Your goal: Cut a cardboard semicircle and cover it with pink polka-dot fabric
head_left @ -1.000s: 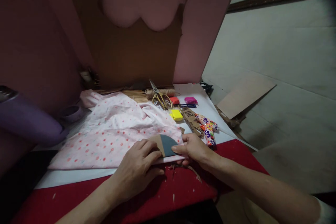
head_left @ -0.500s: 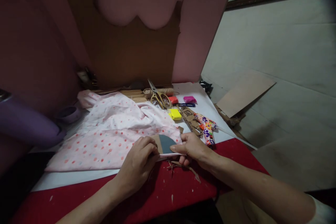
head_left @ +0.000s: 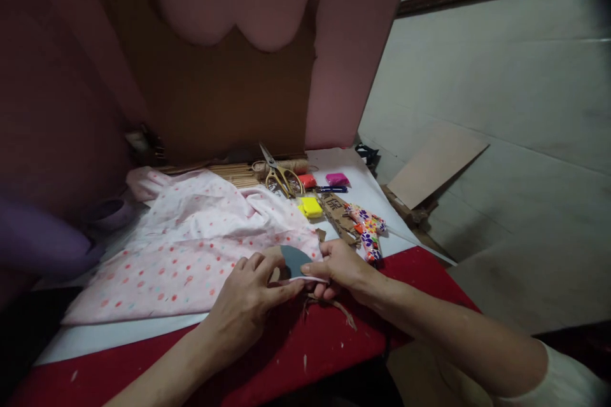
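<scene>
A rounded cardboard piece (head_left: 294,260), partly blue-grey and partly brown, lies at the front edge of the dotted pink fabric (head_left: 191,264). My right hand (head_left: 341,269) pinches its right end together with the fabric edge, thumb on top and fingers beneath. At the left end, my left hand (head_left: 251,292) is closed on the cardboard; its thumb reaches right along the front rim, where a pale fold of fabric shows. The fingertips under the piece are hidden. Brown scraps (head_left: 337,308) lie on the red cloth just below the hands.
Behind the fabric lie gold-handled scissors (head_left: 280,175), a twine roll (head_left: 267,169), and yellow (head_left: 311,206), red (head_left: 307,180) and magenta packets (head_left: 338,179). A flower-patterned glue gun (head_left: 368,232) rests right of a torn cardboard strip (head_left: 340,219). A purple cylinder (head_left: 42,229) stands at left.
My left thumb has stretched right along the front rim, toward my right hand, and the left fingers have shifted on the cardboard. My right hand keeps its pinch. The view has turned slightly right.
</scene>
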{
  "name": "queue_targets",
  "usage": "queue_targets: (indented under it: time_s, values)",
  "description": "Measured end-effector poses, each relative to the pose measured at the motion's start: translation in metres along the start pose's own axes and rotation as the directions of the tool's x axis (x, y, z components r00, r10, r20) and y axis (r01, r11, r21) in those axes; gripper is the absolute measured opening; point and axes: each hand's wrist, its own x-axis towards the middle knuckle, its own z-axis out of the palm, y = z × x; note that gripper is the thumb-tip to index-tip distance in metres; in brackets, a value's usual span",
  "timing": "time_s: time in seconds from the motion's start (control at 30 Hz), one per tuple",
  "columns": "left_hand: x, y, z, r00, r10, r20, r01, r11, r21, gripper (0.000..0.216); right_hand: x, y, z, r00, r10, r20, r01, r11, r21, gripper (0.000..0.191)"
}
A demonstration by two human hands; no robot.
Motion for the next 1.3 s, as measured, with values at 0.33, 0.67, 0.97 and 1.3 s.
queue_targets:
  time_s: [0.33,0.67,0.97,1.3]
  values:
    - [-0.002,-0.002,0.0,0.999,-0.049,-0.007,0.049,0.998,-0.041,0.045,-0.001,-0.002,0.0,1.0,0.013,0.002,-0.013,0.999,0.033,0.012]
    - [-0.03,0.075,0.012,0.555,-0.576,0.6,0.277,-0.552,-0.786,0.028,-0.007,-0.004,-0.003,1.0,-0.012,0.008,0.011,0.997,0.072,0.009]
    - [0.027,0.085,0.018,0.584,-0.664,0.466,-0.447,-0.743,-0.498,0.02,-0.021,-0.014,0.003,0.998,-0.053,0.013,0.053,0.998,0.024,0.009]
    - [0.031,0.072,0.026,0.585,-0.696,0.416,-0.53,-0.717,-0.454,0.034,-0.021,-0.006,0.005,0.998,-0.055,-0.015,0.055,0.998,0.032,0.022]
